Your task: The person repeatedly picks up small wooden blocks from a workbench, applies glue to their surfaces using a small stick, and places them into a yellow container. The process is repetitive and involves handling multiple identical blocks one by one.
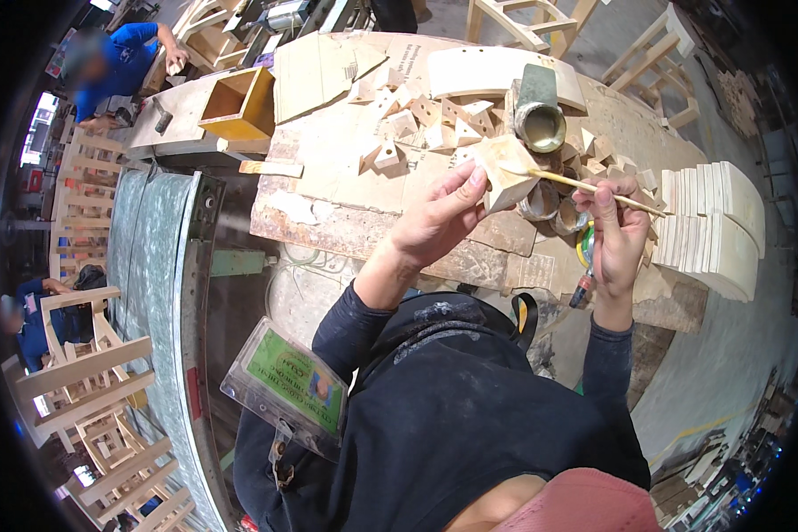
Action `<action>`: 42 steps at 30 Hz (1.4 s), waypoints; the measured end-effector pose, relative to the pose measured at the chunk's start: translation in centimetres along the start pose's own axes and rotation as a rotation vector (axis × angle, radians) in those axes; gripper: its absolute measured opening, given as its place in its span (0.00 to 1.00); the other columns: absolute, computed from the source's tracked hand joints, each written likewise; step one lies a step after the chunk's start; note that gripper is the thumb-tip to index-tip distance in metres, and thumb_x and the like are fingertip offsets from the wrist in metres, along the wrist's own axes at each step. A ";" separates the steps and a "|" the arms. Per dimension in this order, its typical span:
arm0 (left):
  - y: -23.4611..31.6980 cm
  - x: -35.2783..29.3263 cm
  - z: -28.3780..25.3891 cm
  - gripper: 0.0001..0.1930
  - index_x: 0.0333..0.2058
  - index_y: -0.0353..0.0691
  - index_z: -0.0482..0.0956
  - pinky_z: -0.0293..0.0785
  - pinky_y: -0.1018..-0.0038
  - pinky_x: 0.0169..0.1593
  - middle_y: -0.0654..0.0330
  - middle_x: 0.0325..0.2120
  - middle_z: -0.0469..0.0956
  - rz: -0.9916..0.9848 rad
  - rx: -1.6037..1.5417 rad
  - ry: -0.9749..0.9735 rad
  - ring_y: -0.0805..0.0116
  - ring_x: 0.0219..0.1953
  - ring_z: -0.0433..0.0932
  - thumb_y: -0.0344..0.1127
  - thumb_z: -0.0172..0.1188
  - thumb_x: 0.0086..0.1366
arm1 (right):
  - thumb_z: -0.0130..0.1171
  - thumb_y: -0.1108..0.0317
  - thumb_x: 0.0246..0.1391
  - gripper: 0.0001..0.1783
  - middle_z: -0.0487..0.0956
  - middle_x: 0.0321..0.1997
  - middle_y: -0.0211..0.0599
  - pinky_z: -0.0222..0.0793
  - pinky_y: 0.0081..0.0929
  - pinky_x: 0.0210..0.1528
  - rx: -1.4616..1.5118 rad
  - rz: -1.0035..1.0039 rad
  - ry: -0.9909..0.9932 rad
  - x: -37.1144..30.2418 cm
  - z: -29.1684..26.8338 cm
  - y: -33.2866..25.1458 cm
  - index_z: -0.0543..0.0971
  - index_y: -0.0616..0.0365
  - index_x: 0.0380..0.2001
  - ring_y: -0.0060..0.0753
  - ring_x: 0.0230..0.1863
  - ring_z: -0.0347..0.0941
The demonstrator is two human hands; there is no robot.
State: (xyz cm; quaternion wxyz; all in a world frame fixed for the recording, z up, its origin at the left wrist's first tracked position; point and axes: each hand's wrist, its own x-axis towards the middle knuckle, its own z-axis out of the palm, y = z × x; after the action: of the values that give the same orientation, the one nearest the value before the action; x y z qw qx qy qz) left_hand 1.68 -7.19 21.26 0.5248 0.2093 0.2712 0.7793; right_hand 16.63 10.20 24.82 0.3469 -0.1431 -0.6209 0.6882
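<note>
We hold a pale wooden corner block (503,173) in our left grip (442,217), thumb on the near side, raised above the desk (310,222). Our right grip (619,235) is closed on a thin wooden stick (563,180), pinched near its rear part, and the stick's tip meets the block's upper right edge. We judge the step in hand to be dabbing or spreading something on that block; whether the tip is wet, we cannot tell.

Just beyond the block, a grey-green container (538,87) lies with its round mouth toward us, pale stuff coating the inside, which we take for glue. More angled blocks (387,155), some with drilled holes, lie loose on the cardboard (328,84) to the left of the container, and a stack of curved wooden slats (709,226) stands at the right.

As we read it, the next move calls for a steady left grip, turning the block so its bare faces meet the tip, and a light right wrist drawing the stick along them without knocking the container.
</note>
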 end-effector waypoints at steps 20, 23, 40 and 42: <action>-0.1 -1.4 -2.4 0.25 0.60 0.36 0.60 0.61 0.64 0.64 0.57 0.57 0.66 0.100 -0.108 0.197 0.66 0.60 0.65 0.40 0.51 0.69 | 0.61 0.66 0.56 0.09 0.82 0.26 0.37 0.72 0.21 0.30 -0.849 -0.179 0.104 6.6 -4.6 3.5 0.77 0.61 0.31 0.26 0.27 0.79; 0.0 -1.9 -2.7 0.23 0.59 0.35 0.61 0.61 0.65 0.64 0.56 0.56 0.67 0.126 -0.136 0.234 0.66 0.59 0.66 0.38 0.51 0.69 | 0.62 0.66 0.53 0.08 0.81 0.26 0.40 0.71 0.29 0.29 -1.118 -0.288 -0.041 7.3 -3.9 3.6 0.77 0.58 0.32 0.36 0.26 0.79; 1.8 -4.9 -4.0 0.12 0.41 0.41 0.75 0.72 0.67 0.56 0.66 0.33 0.75 0.246 -0.253 0.536 0.71 0.38 0.76 0.38 0.62 0.62 | 0.59 0.77 0.47 0.06 0.80 0.31 0.44 0.70 0.28 0.36 -1.181 -0.215 -0.497 9.2 -3.8 -1.5 0.78 0.62 0.32 0.40 0.33 0.78; 1.6 -5.6 -5.8 0.13 0.42 0.40 0.75 0.74 0.70 0.52 0.64 0.35 0.76 0.271 -0.282 0.635 0.72 0.38 0.75 0.39 0.62 0.62 | 0.58 0.76 0.49 0.06 0.80 0.29 0.43 0.70 0.25 0.36 -1.216 -0.205 -0.472 9.0 -3.5 -3.3 0.78 0.64 0.33 0.30 0.31 0.78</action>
State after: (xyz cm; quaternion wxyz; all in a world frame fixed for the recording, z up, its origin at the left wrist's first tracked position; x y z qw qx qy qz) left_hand -0.96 -14.06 17.56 0.3305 -0.0832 0.2803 0.8974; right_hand 13.33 18.72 29.37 0.1227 -0.0989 -0.9688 0.1911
